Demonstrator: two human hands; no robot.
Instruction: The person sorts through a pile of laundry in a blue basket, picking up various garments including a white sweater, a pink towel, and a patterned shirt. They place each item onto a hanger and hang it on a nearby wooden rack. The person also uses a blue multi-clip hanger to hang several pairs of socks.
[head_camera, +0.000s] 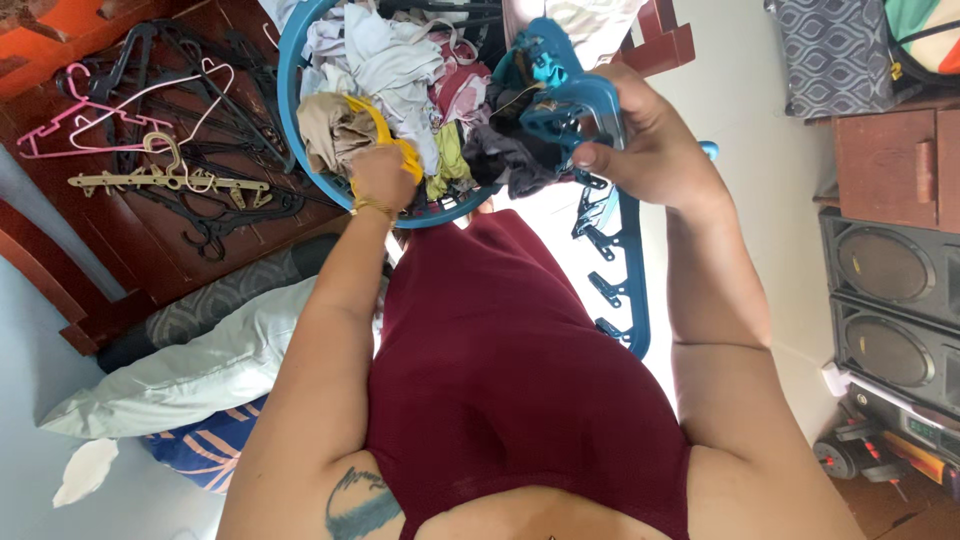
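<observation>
While the right hand (655, 150) has its fingers curled closed around a blue clip hanger (560, 95) above the blue laundry basket (290, 80), the left hand (380, 178) clenches a yellow garment (385, 135) at the basket's near rim. Plastic hangers (150, 130) lie beside it on the wooden bed (110, 240).

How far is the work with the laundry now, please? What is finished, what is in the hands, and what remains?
Nothing looks hung: the clips on the blue clip hanger show no clothes. In hand: the right hand holds that hanger by its top, and the left hand grips a yellow item in the blue basket. Left: the basket is full of clothes, and the hangers lie unused beside it.
</observation>
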